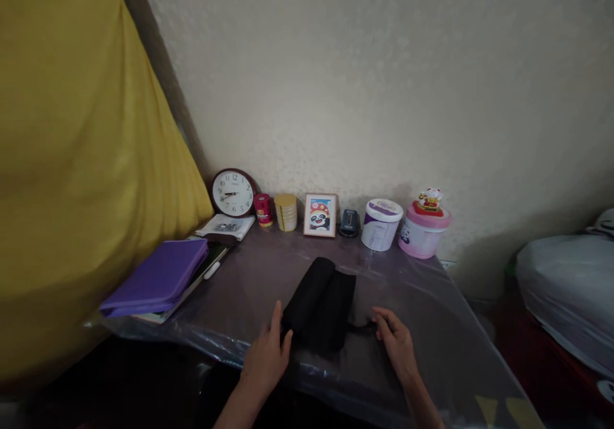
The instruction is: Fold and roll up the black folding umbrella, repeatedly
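Observation:
A partly rolled black cloth case (pixel 319 304) lies near the front edge of the table, its thick roll on the left and a flatter flap on the right. My left hand (pixel 268 352) rests against the left side of the roll, thumb and index finger apart. From the right side of the case a thin black strap (pixel 361 328) runs out across the tabletop. The fingertips of my right hand (pixel 394 339) are pinched on the end of this strap.
Along the wall stand a clock (pixel 233 192), a red can (pixel 263 210), a yellow-lidded tin (pixel 286 213), a framed panda picture (pixel 320 215), a small dark device (pixel 350 222), a white tub (pixel 380 226) and a pink tub (pixel 422 234) with a cat figurine (pixel 430 202). A purple folder (pixel 158 275) lies left.

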A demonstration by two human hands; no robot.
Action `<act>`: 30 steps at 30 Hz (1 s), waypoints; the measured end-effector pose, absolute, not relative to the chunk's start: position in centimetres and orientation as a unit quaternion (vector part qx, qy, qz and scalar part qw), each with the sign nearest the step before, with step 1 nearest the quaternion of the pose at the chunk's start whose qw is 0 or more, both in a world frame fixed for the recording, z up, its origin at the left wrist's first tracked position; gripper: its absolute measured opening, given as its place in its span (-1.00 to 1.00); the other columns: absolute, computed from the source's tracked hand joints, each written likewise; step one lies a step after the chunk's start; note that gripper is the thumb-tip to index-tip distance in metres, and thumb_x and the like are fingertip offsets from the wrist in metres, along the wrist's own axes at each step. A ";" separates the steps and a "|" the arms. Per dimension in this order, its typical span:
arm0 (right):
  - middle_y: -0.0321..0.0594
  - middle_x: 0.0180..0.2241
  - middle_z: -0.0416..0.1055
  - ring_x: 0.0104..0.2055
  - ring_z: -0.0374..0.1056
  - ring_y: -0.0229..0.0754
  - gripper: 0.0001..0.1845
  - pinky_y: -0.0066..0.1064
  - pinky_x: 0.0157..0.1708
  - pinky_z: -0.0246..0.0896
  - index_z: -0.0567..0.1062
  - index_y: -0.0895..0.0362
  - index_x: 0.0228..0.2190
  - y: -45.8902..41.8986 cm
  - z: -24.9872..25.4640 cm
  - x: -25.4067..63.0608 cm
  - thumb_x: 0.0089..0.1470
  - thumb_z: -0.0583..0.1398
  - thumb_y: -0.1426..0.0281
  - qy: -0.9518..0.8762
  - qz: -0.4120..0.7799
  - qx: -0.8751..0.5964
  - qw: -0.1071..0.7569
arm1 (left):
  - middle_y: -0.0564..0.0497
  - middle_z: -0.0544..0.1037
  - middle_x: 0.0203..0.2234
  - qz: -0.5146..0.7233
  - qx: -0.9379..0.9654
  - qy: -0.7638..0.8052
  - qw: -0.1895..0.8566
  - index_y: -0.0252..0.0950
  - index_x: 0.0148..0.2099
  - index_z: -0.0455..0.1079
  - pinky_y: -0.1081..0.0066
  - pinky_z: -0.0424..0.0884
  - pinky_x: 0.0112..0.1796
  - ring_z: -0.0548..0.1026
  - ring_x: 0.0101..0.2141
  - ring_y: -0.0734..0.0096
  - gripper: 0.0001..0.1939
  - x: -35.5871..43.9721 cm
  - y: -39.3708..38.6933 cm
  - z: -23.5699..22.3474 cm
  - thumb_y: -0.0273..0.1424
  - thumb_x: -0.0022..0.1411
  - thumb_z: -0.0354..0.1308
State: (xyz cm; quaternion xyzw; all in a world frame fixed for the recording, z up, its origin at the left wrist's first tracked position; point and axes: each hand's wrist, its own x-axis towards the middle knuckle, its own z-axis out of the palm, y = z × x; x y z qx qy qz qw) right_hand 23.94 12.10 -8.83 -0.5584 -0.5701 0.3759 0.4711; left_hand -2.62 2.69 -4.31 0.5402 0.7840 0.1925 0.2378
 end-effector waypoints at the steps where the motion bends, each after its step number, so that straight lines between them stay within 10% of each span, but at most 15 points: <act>1: -0.23 -0.47 0.41 -0.57 0.23 -0.26 -0.61 -0.43 -0.51 0.19 0.46 0.13 -0.28 12.1 -8.8 23.9 -0.07 0.11 0.14 -0.570 0.375 -0.561 0.470 | -0.16 0.36 -0.16 0.160 0.561 0.794 0.172 -0.12 0.28 -0.37 0.33 0.32 -0.32 0.47 -0.34 0.30 -0.38 -2.3 2.6 -4.2 -0.25 0.26 -0.19; 9: -0.23 -0.48 0.41 -0.58 0.23 -0.24 -0.59 -0.42 -0.53 0.19 0.47 0.12 -0.29 11.9 -8.5 23.9 -0.10 0.10 0.10 -0.568 0.375 -0.572 0.457 | -0.10 0.35 -0.14 0.054 0.593 0.791 0.140 -0.02 0.26 -0.51 0.39 0.29 -0.32 0.46 -0.28 0.31 -0.18 -1.1 4.0 -5.3 -0.53 0.13 -0.08; 17: -0.25 -0.47 0.41 -0.56 0.24 -0.27 -0.53 -0.44 -0.49 0.19 0.46 0.15 -0.26 12.1 -8.8 24.1 -0.09 0.08 0.07 -0.572 0.386 -0.569 0.448 | 0.14 0.37 -0.60 0.286 0.515 0.671 0.451 -0.30 0.15 0.02 0.52 0.27 -0.62 0.31 -0.68 0.54 -0.48 -4.3 4.4 -4.5 -0.30 0.14 -0.12; 21: -0.30 -0.54 0.36 -0.57 0.23 -0.27 -0.51 -0.46 -0.51 0.16 0.45 0.16 -0.24 12.0 -8.6 24.1 -0.08 0.07 0.07 -0.563 0.373 -0.583 0.452 | 0.07 0.41 -0.59 0.268 0.522 0.682 0.436 -0.37 -0.15 0.30 0.49 0.28 -0.63 0.32 -0.69 0.53 -0.59 -4.5 4.0 -4.3 -0.17 0.16 -0.16; 27: -0.36 -0.66 0.25 -0.59 0.22 -0.25 -0.49 -0.46 -0.56 0.12 0.43 0.19 -0.22 12.1 -8.9 24.2 -0.08 0.05 0.07 -0.552 0.362 -0.588 0.468 | -0.10 0.50 -0.28 0.252 0.543 0.753 0.273 -0.26 0.16 0.06 0.33 0.25 -0.18 0.46 -0.23 0.22 -0.36 -5.1 3.8 -3.7 -0.44 -0.01 0.08; 30: -0.34 -0.64 0.29 -0.58 0.23 -0.24 -0.50 -0.45 -0.55 0.14 0.43 0.19 -0.23 11.8 -8.9 24.3 -0.09 0.07 0.09 -0.545 0.364 -0.590 0.472 | 0.01 0.51 -0.39 0.334 0.529 0.711 0.322 -0.23 0.13 0.11 0.41 0.29 -0.30 0.48 -0.38 0.34 -0.41 -5.0 4.1 -3.5 -0.45 -0.01 0.05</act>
